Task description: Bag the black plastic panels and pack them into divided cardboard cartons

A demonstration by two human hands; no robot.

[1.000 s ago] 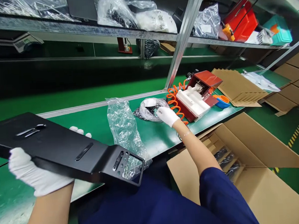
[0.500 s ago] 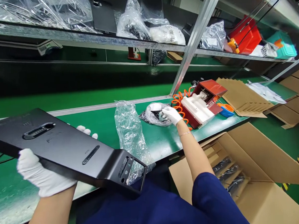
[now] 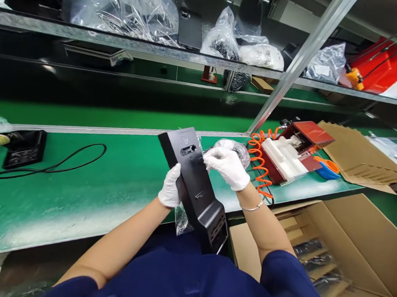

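Observation:
A long black metal bracket [image 3: 195, 184] with slots and a boxed end stands lengthwise in front of me over the green bench [image 3: 87, 185]. My left hand [image 3: 170, 189], in a white glove, grips its left edge near the middle. My right hand [image 3: 226, 164], also gloved, rests on the bracket's right edge near the top, fingers pinched; whether it holds a small part I cannot tell. A clear plastic bag [image 3: 235, 147] with dark parts lies just behind that hand. Crumpled clear wrap [image 3: 181, 218] pokes out under the bracket.
A red and white tool [image 3: 290, 150] with an orange coiled hose [image 3: 261, 167] sits to the right, next to a blue cup [image 3: 326, 168] and cardboard sheets [image 3: 355, 158]. An open carton [image 3: 339, 243] stands at lower right. A black device with a cable [image 3: 23, 148] lies far left. Shelves of bags hang overhead.
My left hand swung the bracket from the far left to the centre, turned end-on. My right hand left the bag of parts and came to the bracket. The view shifted left.

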